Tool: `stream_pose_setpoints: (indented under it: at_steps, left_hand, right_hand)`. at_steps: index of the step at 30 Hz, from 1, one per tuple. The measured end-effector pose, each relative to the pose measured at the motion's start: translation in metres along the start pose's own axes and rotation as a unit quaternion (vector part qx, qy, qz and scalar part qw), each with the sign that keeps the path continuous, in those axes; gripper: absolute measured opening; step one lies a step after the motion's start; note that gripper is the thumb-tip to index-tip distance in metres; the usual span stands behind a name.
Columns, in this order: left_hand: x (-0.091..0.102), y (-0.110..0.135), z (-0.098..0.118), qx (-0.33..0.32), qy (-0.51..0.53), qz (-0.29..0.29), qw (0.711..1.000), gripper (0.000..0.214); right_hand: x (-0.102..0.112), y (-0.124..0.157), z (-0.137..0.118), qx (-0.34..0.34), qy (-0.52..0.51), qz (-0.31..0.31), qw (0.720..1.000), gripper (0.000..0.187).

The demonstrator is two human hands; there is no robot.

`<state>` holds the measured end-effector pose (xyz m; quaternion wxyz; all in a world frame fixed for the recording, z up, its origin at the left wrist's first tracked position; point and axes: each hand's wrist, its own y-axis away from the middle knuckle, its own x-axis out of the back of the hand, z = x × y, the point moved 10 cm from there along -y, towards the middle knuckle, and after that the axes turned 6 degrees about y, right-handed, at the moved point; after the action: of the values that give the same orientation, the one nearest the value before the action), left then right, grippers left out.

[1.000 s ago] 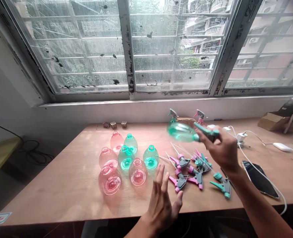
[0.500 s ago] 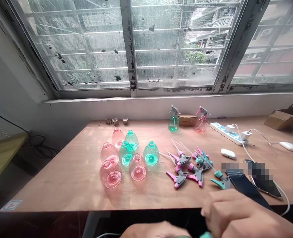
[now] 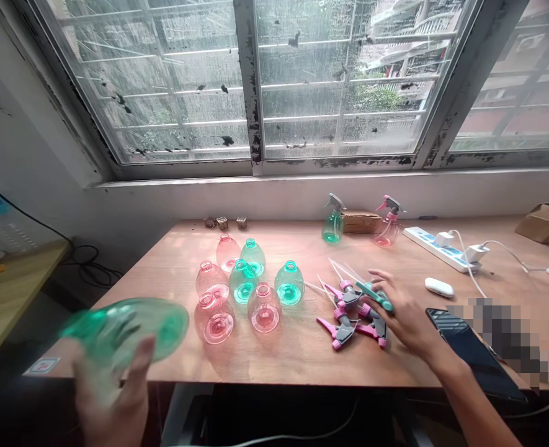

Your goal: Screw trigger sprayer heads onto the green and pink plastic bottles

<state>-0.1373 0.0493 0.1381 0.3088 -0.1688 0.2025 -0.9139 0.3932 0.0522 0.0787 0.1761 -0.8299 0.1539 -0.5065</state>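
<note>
At the lower left, my left hand [image 3: 111, 397] is closed around a clear green bottle [image 3: 129, 329], lying sideways above the table and blurred by motion. My right hand [image 3: 402, 316] reaches over the pile of trigger spray heads, its thumb and fingers around a green trigger spray head [image 3: 375, 296]. Beside and below it lie several pink-and-grey spray heads [image 3: 343, 332] with thin white tubes. In the middle of the table stand open bottles without tops, among them a green bottle [image 3: 290, 284] and a pink bottle [image 3: 263, 308].
At the back stand a green spray bottle [image 3: 333, 220] and a pink spray bottle [image 3: 388, 223], with a small brown box [image 3: 360, 221] between them. A power strip [image 3: 441, 249], a white case [image 3: 438, 287] and a dark phone [image 3: 476, 354] lie on the right.
My hands have moved apart from the front edge. The left has swung left with the green bottle, and the right has gone up to the spray heads. The view has shifted slightly.
</note>
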Motion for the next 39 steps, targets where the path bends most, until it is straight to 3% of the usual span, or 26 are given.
stream_pose_setpoints:
  at_steps: [2,4,6,9,12,14,15,17,19,21,23,25,26,28,30,31,32,33,36,39]
  left_hand:
    - [-0.002,-0.014,-0.028,0.097,-0.069,0.012,0.993,0.095]
    - [-0.019,-0.022,-0.046,0.109,-0.072,-0.013,0.991,0.103]
    - [-0.038,-0.024,-0.063,0.105,-0.040,-0.031,0.993,0.105]
    - [-0.063,-0.021,-0.085,0.107,-0.004,-0.041,0.993,0.110]
    - [-0.074,-0.015,-0.086,0.091,-0.002,-0.051,0.995,0.108]
    - [-0.069,-0.012,-0.071,0.049,-0.011,-0.040,0.998,0.100]
    - [-0.066,-0.010,-0.055,-0.002,-0.019,-0.029,0.999,0.095]
    - [-0.060,0.002,-0.007,-0.172,-0.036,-0.005,0.984,0.087]
    - [-0.061,0.030,0.043,-0.344,-0.018,0.006,0.939,0.084]
    - [-0.062,0.053,0.069,-0.389,0.058,0.014,0.919,0.073]
    - [-0.074,0.079,0.088,-0.408,0.130,-0.026,0.903,0.066]
    - [-0.087,0.112,0.101,-0.426,0.196,-0.066,0.881,0.057]
    - [-0.112,0.134,0.109,-0.437,0.190,-0.177,0.861,0.055]
    - [-0.134,0.177,0.123,-0.474,0.223,-0.272,0.807,0.040]
    - [-0.157,0.195,0.130,-0.435,0.229,-0.310,0.814,0.039]
    - [-0.170,0.195,0.131,-0.396,0.215,-0.314,0.836,0.041]
    - [-0.173,0.202,0.142,-0.427,0.223,-0.297,0.825,0.047]
    - [-0.185,0.200,0.145,-0.411,0.196,-0.294,0.841,0.058]
    - [-0.200,0.180,0.154,-0.393,0.130,-0.230,0.881,0.084]
    - [-0.197,0.156,0.159,-0.391,0.133,-0.213,0.885,0.059]
  right_hand:
    - [-0.029,-0.010,0.009,0.014,0.060,-0.054,0.997,0.041]
    - [-0.055,-0.014,0.010,0.040,0.066,-0.119,0.990,0.061]
    - [-0.066,-0.017,0.013,0.043,0.043,-0.153,0.986,0.071]
    - [-0.061,-0.035,0.027,0.026,0.017,-0.151,0.988,0.076]
    - [-0.036,-0.080,0.052,0.004,0.011,-0.106,0.994,0.067]
    - [-0.003,-0.122,0.079,-0.038,0.027,-0.023,0.999,0.056]
    - [0.016,-0.143,0.093,-0.064,0.041,0.026,0.997,0.055]
    - [0.055,-0.177,0.118,-0.116,0.072,0.114,0.984,0.049]
    - [0.082,-0.200,0.136,-0.152,0.091,0.162,0.971,0.042]
    - [0.093,-0.214,0.142,-0.161,0.098,0.173,0.967,0.034]
    - [0.092,-0.220,0.136,-0.153,0.103,0.174,0.967,0.028]
    - [0.089,-0.218,0.121,-0.137,0.111,0.181,0.968,0.024]
    - [0.088,-0.212,0.109,-0.127,0.117,0.188,0.967,0.022]
    - [0.092,-0.191,0.079,-0.108,0.130,0.213,0.962,0.020]
    - [0.106,-0.150,0.037,-0.091,0.141,0.258,0.951,0.028]
    - [0.116,-0.123,0.013,-0.083,0.144,0.285,0.944,0.030]
    - [0.124,-0.095,-0.013,-0.072,0.143,0.303,0.939,0.031]
    - [0.130,-0.066,-0.041,-0.057,0.139,0.307,0.940,0.033]
    - [0.122,-0.004,-0.114,0.008,0.054,0.205,0.977,0.030]
    - [0.119,0.027,-0.161,0.087,-0.020,0.165,0.982,0.018]
